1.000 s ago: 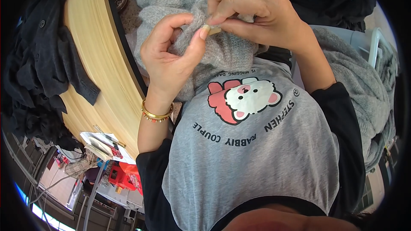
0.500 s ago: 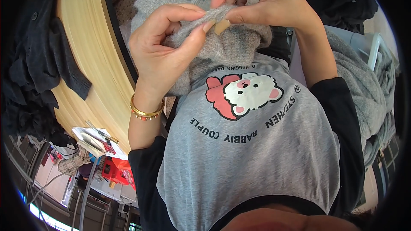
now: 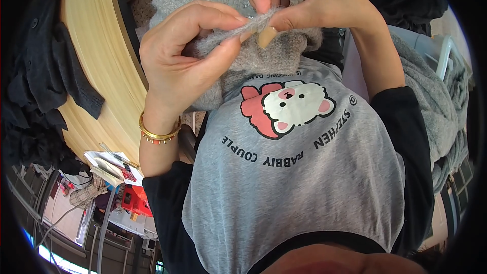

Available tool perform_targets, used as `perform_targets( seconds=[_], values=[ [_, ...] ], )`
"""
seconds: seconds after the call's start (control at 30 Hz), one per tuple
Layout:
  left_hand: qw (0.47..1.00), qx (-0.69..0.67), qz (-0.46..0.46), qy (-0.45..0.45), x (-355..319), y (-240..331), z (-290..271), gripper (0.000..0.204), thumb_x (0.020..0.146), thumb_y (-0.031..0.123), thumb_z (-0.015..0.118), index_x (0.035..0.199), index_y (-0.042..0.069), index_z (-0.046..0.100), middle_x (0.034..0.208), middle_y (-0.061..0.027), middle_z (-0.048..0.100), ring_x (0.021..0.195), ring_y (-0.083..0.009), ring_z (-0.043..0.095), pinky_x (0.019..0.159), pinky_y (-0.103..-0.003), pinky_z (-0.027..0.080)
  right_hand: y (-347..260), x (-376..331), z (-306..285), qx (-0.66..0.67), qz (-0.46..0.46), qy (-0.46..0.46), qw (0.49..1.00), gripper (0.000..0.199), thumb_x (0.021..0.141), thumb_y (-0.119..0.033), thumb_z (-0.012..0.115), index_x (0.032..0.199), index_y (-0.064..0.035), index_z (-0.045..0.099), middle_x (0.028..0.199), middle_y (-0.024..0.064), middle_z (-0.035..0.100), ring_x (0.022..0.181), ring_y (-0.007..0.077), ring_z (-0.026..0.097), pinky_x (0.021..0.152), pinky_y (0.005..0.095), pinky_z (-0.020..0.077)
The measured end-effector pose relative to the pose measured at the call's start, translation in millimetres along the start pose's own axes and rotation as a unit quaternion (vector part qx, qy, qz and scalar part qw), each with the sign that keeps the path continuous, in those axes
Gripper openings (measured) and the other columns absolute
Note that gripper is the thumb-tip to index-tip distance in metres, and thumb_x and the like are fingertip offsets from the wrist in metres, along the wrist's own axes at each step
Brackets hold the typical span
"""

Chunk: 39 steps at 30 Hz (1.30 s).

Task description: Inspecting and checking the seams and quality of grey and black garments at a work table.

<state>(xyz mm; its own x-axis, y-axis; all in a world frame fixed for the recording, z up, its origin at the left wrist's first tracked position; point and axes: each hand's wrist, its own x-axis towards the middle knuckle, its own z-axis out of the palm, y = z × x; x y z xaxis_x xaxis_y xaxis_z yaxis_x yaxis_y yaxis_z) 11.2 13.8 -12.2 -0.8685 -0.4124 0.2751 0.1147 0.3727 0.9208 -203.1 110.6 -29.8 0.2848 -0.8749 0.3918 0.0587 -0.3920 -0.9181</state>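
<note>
A fuzzy grey knitted garment [image 3: 284, 56] hangs from the table edge down to my chest. My left hand [image 3: 177, 61] pinches a fold of it between thumb and fingers; a gold bangle [image 3: 158, 134] circles that wrist. Just to the right, my right hand [image 3: 309, 2] pinches the same stretched fold, with a small tan piece [image 3: 266, 35] sticking out below its fingers. The two hands nearly touch. I wear a grey shirt with a pink and white cartoon print [image 3: 286, 106].
A round light wooden table [image 3: 96, 71] curves along the left, with dark garments [image 3: 35, 81] draped over it. More grey knitwear [image 3: 431, 111] is piled at the right. Papers [image 3: 109, 165] and a red crate [image 3: 134, 200] lie on the floor below left.
Both hands have come up closer to the camera with the grey knit, and the fold between them is now pulled out tighter.
</note>
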Motion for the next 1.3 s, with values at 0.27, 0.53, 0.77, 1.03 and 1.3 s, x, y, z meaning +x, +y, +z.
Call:
perform_targets(
  seconds=[0.27,0.53,0.77,1.03,1.3],
  values=[
    [0.999,0.044,0.027,-0.004,0.7,7.1,-1.4,0.016,0.068,-0.007,0.069,0.082,-0.002,0.066,0.084,-0.0122,0.068,0.076,-0.018,0.066,0.067,-0.025,0.05,-4.6,-4.0,9.8,0.004,-0.021,0.011,1.0,0.013,0.078,0.002,0.072,0.088,0.0005,0.063,0.079,-0.0026,0.062,0.07,0.0015,0.054,0.059,0.0183,0.0437],
    [0.975,0.176,0.11,0.074,-6.0,9.9,9.1,0.021,0.064,-0.01,0.069,0.083,-0.003,0.065,0.082,-0.0141,0.068,0.072,-0.0195,0.065,0.063,-0.025,0.049,-34.7,9.1,23.0,-0.279,-0.122,0.115,0.946,0.014,0.071,0.0,0.07,0.08,-0.0051,0.06,0.076,0.0068,0.06,0.067,0.025,0.06,0.058,0.029,0.0475],
    [0.958,0.204,0.137,0.145,-1.1,0.4,20.3,0.022,0.062,-0.006,0.073,0.082,0.0,0.064,0.079,-0.0121,0.068,0.067,-0.0195,0.066,0.056,-0.025,0.05,11.7,-4.4,22.9,-0.258,-0.233,0.166,0.923,0.015,0.072,-0.001,0.072,0.082,-0.004,0.06,0.075,0.0067,0.059,0.064,0.0231,0.059,0.056,0.0291,0.0463],
    [0.966,0.187,0.107,0.144,-10.6,-0.5,24.3,0.026,0.064,-0.006,0.072,0.088,0.0,0.066,0.085,-0.0119,0.069,0.074,-0.0199,0.066,0.063,-0.026,0.052,-43.1,-4.6,33.8,-0.219,0.078,0.212,0.949,0.018,0.072,0.001,0.072,0.089,-0.001,0.065,0.081,0.0093,0.062,0.068,0.0212,0.06,0.058,0.0276,0.0473],
    [0.971,0.176,0.112,0.118,-4.5,0.4,21.2,0.027,0.064,-0.007,0.071,0.089,0.002,0.068,0.085,-0.0115,0.068,0.074,-0.0199,0.065,0.063,-0.026,0.051,28.4,2.6,11.8,-0.461,-0.404,0.192,0.767,0.016,0.072,0.0,0.072,0.087,-0.0024,0.067,0.081,0.0092,0.063,0.067,0.0222,0.064,0.057,0.0277,0.0511]
  ],
)
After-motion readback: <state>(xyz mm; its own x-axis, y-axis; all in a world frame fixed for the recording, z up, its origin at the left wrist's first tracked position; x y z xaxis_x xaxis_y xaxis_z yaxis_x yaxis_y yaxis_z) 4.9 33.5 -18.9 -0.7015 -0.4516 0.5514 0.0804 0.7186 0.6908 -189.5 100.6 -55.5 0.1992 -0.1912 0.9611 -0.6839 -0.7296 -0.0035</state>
